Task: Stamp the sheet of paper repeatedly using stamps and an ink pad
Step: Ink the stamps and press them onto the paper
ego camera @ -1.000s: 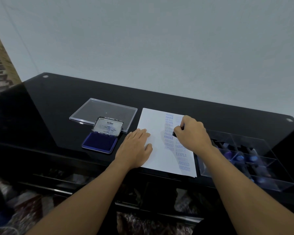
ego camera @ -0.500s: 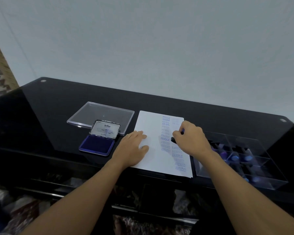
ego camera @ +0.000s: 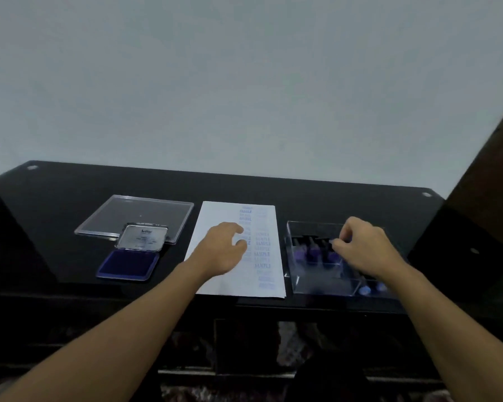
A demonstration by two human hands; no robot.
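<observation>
A white sheet of paper [ego camera: 215,219] lies on the black table, with two columns of blue imprints down its right half. My left hand [ego camera: 221,253] is over the middle of the sheet, fingers loosely curled and holding nothing. My right hand [ego camera: 363,248] reaches into the clear stamp box [ego camera: 308,227] to the right of the paper. Its fingertips pinch the dark handle of a stamp [ego camera: 330,243] standing among other purple-based stamps [ego camera: 311,252]. The open ink pad [ego camera: 127,264], blue with a metal lid tilted up, sits left of the paper.
A clear flat plastic lid [ego camera: 134,211] lies behind the ink pad. The glossy black table [ego camera: 55,198] ends at a front edge just below the paper and box. A pale wall rises behind it. Dark furniture [ego camera: 482,184] stands at the far right.
My right hand left the paper with the stamp and moved right into the stamp box. My left hand lifted from flat on the sheet and shifted right, fingers now curled.
</observation>
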